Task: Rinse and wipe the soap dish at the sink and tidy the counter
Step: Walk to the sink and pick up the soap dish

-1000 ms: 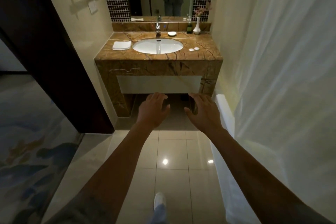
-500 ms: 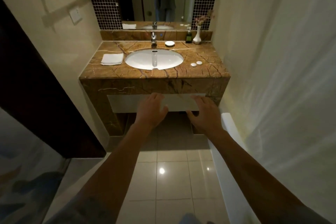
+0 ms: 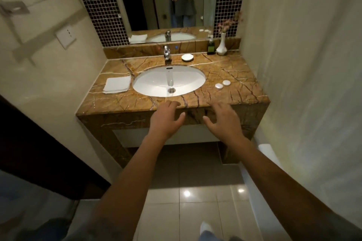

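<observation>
A: In the head view, what is held?

B: Nothing. The left hand (image 3: 166, 118) and right hand (image 3: 223, 118) are spread, empty, before the sink (image 3: 152, 84).

A: The soap dish (image 3: 187, 57)?

B: Behind the sink, beside the faucet (image 3: 167, 53). The approach is judged unfinished; next, a reach is needed.

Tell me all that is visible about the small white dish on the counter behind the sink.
The soap dish is small, round, shallow and white, with a glossy look like ceramic. It sits flat and upright on the brown marble counter, behind the basin and just right of the faucet. It appears empty, though it is too small to be sure. Nothing touches it but the counter; both hands, the left hand and right hand, are open at the counter's front edge.
</observation>
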